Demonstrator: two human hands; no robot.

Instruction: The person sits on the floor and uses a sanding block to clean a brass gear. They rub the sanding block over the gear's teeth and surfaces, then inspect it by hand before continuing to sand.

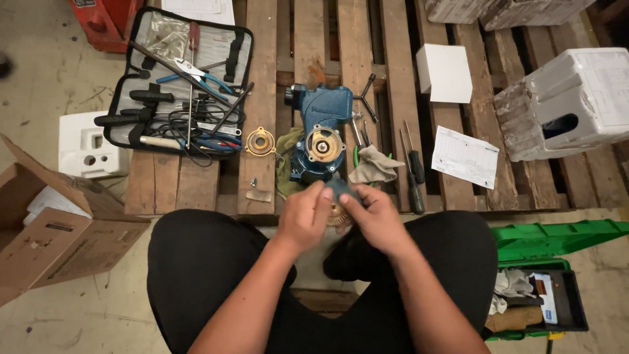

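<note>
My left hand (303,216) and my right hand (375,216) meet above my lap, both gripping a small brass toothed part (339,214) with a dark blue-grey piece (339,189) on top of it. Just beyond them a blue pump body (321,134) with a round brass opening lies on the wooden pallet (262,98). A separate brass ring plate (260,141) lies to its left. A crumpled rag (373,167) rests right of the pump.
An open black tool case (180,82) with pliers and wrenches lies far left. Screwdrivers (413,172), a paper sheet (465,156), a white box (444,72) and foam blocks (570,101) sit right. A cardboard box (46,229) stands left, a green toolbox (544,288) right.
</note>
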